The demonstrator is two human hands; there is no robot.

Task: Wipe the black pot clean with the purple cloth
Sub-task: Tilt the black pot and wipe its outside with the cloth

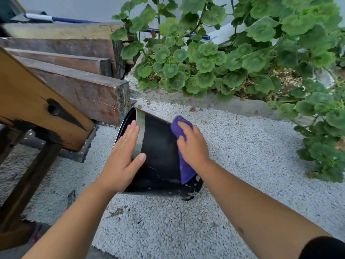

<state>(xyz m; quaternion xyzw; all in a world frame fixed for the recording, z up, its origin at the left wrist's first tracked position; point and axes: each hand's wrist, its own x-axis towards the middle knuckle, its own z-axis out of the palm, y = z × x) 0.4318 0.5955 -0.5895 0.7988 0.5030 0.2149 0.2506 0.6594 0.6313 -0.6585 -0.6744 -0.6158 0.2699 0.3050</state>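
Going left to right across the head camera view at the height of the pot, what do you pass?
Wooden beam → left hand, flat on the pot's rim end → black pot, tipped on its side → purple cloth under the right hand → white gravel → green plant.

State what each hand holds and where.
Left hand steadies the tilted black pot near its rim; right hand presses the purple cloth against the pot's side.

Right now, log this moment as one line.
black pot tipped on gravel | left hand steadies rim | right hand presses purple cloth on side
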